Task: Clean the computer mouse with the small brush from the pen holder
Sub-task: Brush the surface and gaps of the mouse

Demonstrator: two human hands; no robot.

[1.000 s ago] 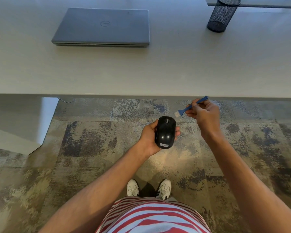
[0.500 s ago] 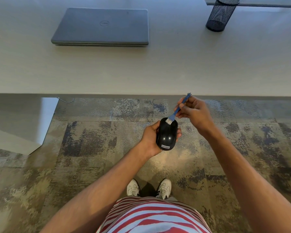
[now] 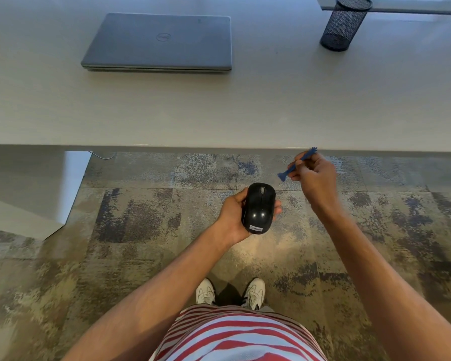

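Note:
My left hand (image 3: 233, 213) cradles a glossy black computer mouse (image 3: 258, 207) from below, top side up, over the carpet in front of the desk. My right hand (image 3: 314, 178) pinches a small blue brush (image 3: 294, 165) up and to the right of the mouse. The brush slants, its lower end toward the mouse, a short gap apart from it. The black mesh pen holder (image 3: 343, 23) stands on the desk at the far right.
A closed grey laptop (image 3: 158, 41) lies on the pale desk (image 3: 245, 108), whose front edge runs just above my hands. A desk leg panel (image 3: 37, 194) stands at the left. Patterned carpet and my white shoes (image 3: 229, 293) are below.
Half a second ago the brush touched the front of the mouse. My right hand has since lifted it away up and to the right. The mouse stayed in my left hand.

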